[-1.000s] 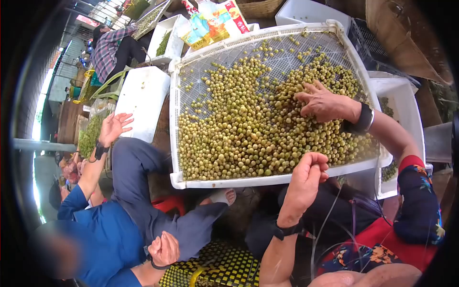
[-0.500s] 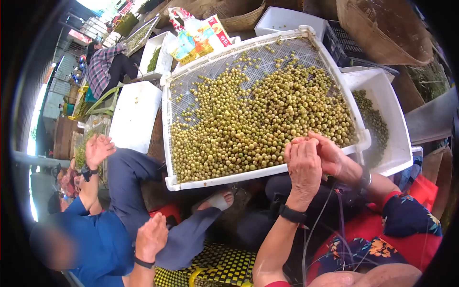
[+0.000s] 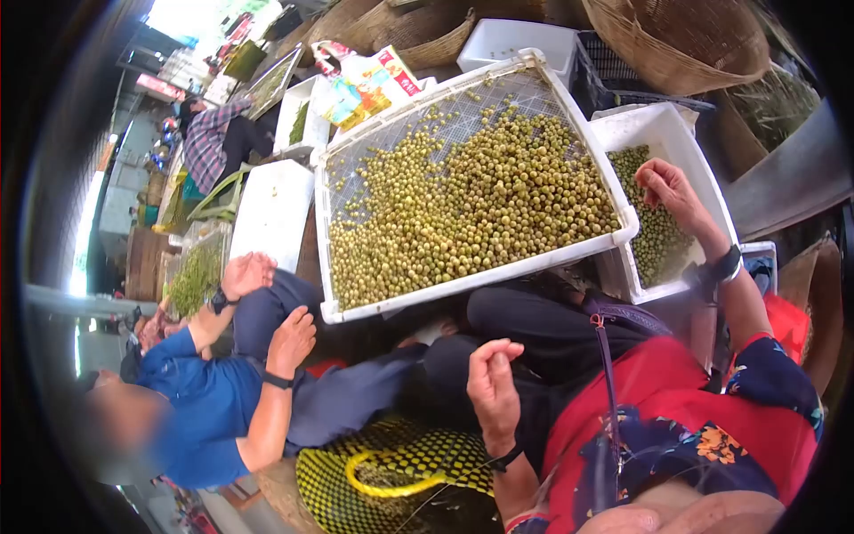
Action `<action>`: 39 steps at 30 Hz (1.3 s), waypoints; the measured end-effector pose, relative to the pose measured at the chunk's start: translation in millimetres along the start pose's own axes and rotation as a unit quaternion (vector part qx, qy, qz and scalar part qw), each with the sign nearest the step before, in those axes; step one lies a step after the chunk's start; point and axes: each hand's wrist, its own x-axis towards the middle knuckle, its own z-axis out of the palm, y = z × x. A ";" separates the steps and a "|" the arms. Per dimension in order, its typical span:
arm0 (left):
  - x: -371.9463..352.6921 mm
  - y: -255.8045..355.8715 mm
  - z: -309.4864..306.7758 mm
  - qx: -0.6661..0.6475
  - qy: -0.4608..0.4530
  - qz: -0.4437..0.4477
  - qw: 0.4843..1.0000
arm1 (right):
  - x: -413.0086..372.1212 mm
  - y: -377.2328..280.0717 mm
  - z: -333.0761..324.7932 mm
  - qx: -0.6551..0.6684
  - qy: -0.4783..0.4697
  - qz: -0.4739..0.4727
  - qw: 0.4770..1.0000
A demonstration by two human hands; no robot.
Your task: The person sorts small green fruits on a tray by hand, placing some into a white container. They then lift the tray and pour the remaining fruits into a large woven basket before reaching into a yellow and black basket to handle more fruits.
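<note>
My left hand (image 3: 495,383) hangs above my lap, in front of the white tray's near edge. Its fingers are curled and closed; any contents are hidden. Over a white foam box (image 3: 712,227) on the right is my right hand (image 3: 678,194), fingers bent in and closed. Whatever it may hold is hidden. Small green berries (image 3: 654,245) lie in that box below the hand. The white mesh tray (image 3: 480,298) in front of me carries a heap of small round yellow-green fruits (image 3: 480,209); neither hand touches it.
A co-worker in a blue shirt (image 3: 200,400) sits at the left, both hands raised. Another person in a checked shirt (image 3: 209,147) is farther back. Around stand a white lid (image 3: 271,209), a printed bag (image 3: 369,84), a wicker basket (image 3: 680,44) and a yellow-black woven basket (image 3: 329,485).
My hands, together at the tray's near right corner before, have parted. The right moved over the foam box; the left dropped back toward my lap. The view has shifted slightly.
</note>
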 end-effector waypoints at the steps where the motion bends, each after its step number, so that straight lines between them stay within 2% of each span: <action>1: -14.6 -3.6 -5.3 -0.027 0.017 -0.014 0.999 | 3.7 8.0 -11.0 -0.084 0.019 0.026 0.996; 2: -26.3 -4.4 -10.3 -0.013 0.029 -0.020 0.999 | 2.8 39.6 -29.8 -0.320 0.037 -0.064 0.944; 3: -36.9 -11.3 -14.2 -0.023 0.050 -0.041 0.998 | 4.0 75.4 -44.3 -0.526 0.050 -0.168 0.832; 4: -45.7 -19.9 -13.5 -0.031 0.071 -0.053 0.996 | 0.1 75.3 -47.1 -0.502 0.023 -0.061 0.863; 5: -54.7 -26.4 -14.0 -0.033 0.103 -0.065 0.992 | 7.3 101.7 -51.2 -0.464 0.037 -0.212 0.859; 6: -65.8 -28.1 -19.0 0.036 0.131 -0.059 0.989 | 31.9 145.1 -56.1 -0.412 0.007 -0.210 0.887; 7: -73.8 -26.1 -15.5 0.102 0.155 -0.065 0.981 | 43.9 148.0 -55.1 -0.376 -0.040 -0.143 0.915; 9: -97.0 -41.0 -21.6 0.164 0.182 -0.012 0.969 | 39.2 139.3 -26.2 -0.319 -0.050 -0.096 0.942; 11: -121.6 -41.6 -21.0 0.155 0.211 -0.018 0.965 | 79.3 178.6 -22.6 -0.394 -0.051 -0.224 0.890; 12: -133.6 -39.8 -18.9 0.146 0.239 -0.024 0.960 | 77.1 159.8 -10.7 -0.399 -0.060 -0.286 0.869; 13: -147.5 -38.6 -18.5 0.148 0.259 -0.024 0.954 | 112.5 177.0 -8.3 -0.420 -0.072 -0.289 0.857; 14: -162.5 -36.2 -19.7 0.181 0.300 -0.026 0.936 | 126.3 173.6 -0.8 -0.373 -0.094 -0.285 0.878; 15: -176.6 -36.1 -19.4 0.216 0.337 -0.028 0.916 | 138.4 168.6 7.7 -0.325 -0.115 -0.278 0.897; 16: -193.5 -39.4 -21.6 0.285 0.378 -0.002 0.881 | 143.2 156.0 18.2 -0.350 -0.120 -0.323 0.871; 17: -210.2 -33.8 -24.1 0.354 0.401 0.006 0.845 | 145.9 145.7 27.0 -0.349 -0.125 -0.331 0.868; 19: -247.8 -47.1 -29.9 0.425 0.445 -0.038 0.787 | 144.0 128.7 46.4 -0.365 -0.132 -0.429 0.816; 20: -261.5 -46.3 -28.9 0.467 0.455 -0.075 0.755 | 131.9 120.5 59.2 -0.314 -0.163 -0.351 0.867; 21: -274.8 -47.2 -27.4 0.506 0.466 -0.113 0.717 | 123.8 112.9 66.4 -0.310 -0.172 -0.359 0.864; 23: -291.7 -63.1 -20.5 0.524 0.487 -0.178 0.676 | 107.0 110.3 88.3 -0.372 -0.203 -0.361 0.831; 24: -296.2 -69.8 -20.1 0.552 0.470 -0.195 0.660 | 127.4 139.0 96.9 -0.249 -0.247 -0.307 0.884; 25: -299.4 -77.9 -21.5 0.576 0.452 -0.215 0.646 | 114.5 118.4 109.6 -0.328 -0.254 -0.304 0.857; 28: -298.9 -98.7 -26.8 0.589 0.473 -0.215 0.618 | 122.6 114.0 143.8 -0.243 -0.316 -0.352 0.847; 31: -296.2 -79.3 -36.8 0.586 0.470 -0.187 0.633 | 147.6 108.1 175.7 -0.225 -0.332 -0.421 0.814; 32: -298.0 -95.5 -36.5 0.569 0.471 -0.186 0.648 | 141.9 95.1 184.1 -0.185 -0.383 -0.333 0.842; 33: -295.5 -76.2 -37.6 0.550 0.470 -0.185 0.665 | 141.2 85.7 189.7 -0.143 -0.429 -0.242 0.858; 34: -297.8 -95.4 -38.1 0.554 0.468 -0.182 0.664 | 136.1 81.6 198.1 -0.159 -0.415 -0.286 0.849; 35: -297.9 -97.1 -38.3 0.553 0.468 -0.179 0.666 | 116.0 60.5 207.5 -0.221 -0.406 -0.401 0.791; 37: -295.0 -96.3 -40.0 0.547 0.472 -0.187 0.666 | 83.6 35.3 225.4 -0.104 -0.448 -0.285 0.841; 38: -292.8 -95.2 -39.8 0.552 0.476 -0.183 0.660 | 67.5 20.8 233.9 -0.064 -0.456 -0.287 0.840; 39: -291.7 -93.7 -41.3 0.555 0.472 -0.176 0.661 | 53.9 -0.4 239.8 -0.138 -0.477 -0.243 0.833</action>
